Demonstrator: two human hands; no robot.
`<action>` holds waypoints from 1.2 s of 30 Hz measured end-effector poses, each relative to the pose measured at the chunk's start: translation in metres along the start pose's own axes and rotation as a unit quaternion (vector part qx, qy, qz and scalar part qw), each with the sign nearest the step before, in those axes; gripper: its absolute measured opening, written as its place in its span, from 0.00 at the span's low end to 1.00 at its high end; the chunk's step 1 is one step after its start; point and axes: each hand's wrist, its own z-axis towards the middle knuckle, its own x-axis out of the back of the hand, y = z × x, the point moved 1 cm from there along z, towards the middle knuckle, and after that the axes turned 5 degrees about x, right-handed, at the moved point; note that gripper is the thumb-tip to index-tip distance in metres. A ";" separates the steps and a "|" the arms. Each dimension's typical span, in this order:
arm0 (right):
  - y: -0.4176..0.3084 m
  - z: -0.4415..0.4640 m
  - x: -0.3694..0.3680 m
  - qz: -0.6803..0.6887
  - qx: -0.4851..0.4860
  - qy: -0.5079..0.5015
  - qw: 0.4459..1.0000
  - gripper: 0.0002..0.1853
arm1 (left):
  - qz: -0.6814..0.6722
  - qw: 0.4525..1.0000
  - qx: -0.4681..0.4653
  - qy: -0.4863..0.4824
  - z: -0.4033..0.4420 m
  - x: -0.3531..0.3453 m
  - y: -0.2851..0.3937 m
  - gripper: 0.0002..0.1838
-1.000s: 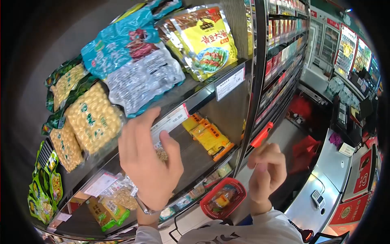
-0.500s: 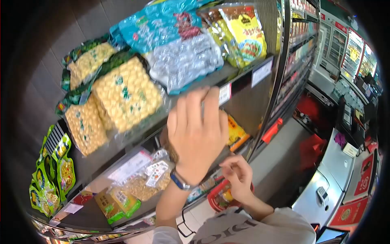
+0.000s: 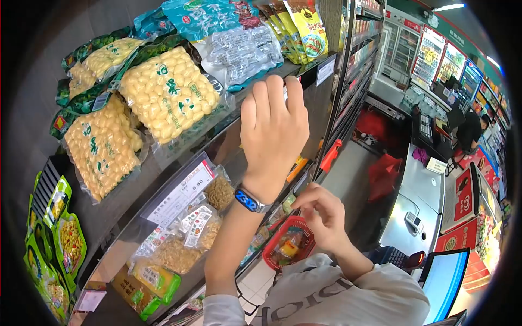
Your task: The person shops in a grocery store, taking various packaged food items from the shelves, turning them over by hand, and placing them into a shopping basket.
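My left hand, with a lit watch on the wrist, is closed over the front edge of the upper shelf. Its fingertips are hidden behind that edge. Just past the fingers lie a blue bag with a clear, wrinkled front and yellow pouches. To the left sit clear vacuum packs of pale, bean-like pieces. Lower down, my right hand is in the air in front of my body, fingers loosely bent and apart, with nothing visible in it.
A red basket holding packaged goods is below my right hand. Bagged dried goods lie on the lower shelf behind a price label. Green snack bags are at far left. A counter and a person are at right.
The view has shifted, so the shelf goods appear farther left and more of the shop shows at right. My left hand stays at the shelf edge; my right hand remains loosely bent.
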 end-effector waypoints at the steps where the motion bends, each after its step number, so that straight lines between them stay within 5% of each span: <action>1: 0.006 0.001 0.004 -0.010 0.007 0.004 1.000 0.14 | 0.003 1.000 -0.004 0.001 0.000 -0.001 0.000 0.15; 10: 0.029 0.016 0.035 0.017 -0.056 0.059 0.997 0.15 | 0.030 0.999 -0.001 0.011 0.001 -0.004 0.003 0.15; 15: 0.051 0.045 0.074 -0.014 0.055 0.048 0.997 0.15 | 0.041 0.999 0.025 0.014 0.007 -0.001 0.011 0.13; 24: 0.103 0.116 0.155 0.108 0.105 0.003 0.989 0.12 | -0.026 0.996 0.083 -0.019 0.049 -0.052 0.055 0.15; 29: 0.151 0.117 0.204 0.216 0.131 0.173 0.952 0.06 | -0.042 0.971 0.232 -0.044 0.071 -0.083 0.080 0.15; 36: 0.188 0.148 0.244 0.264 0.049 0.099 0.958 0.07 | -0.115 0.943 0.313 -0.012 0.082 -0.097 0.082 0.17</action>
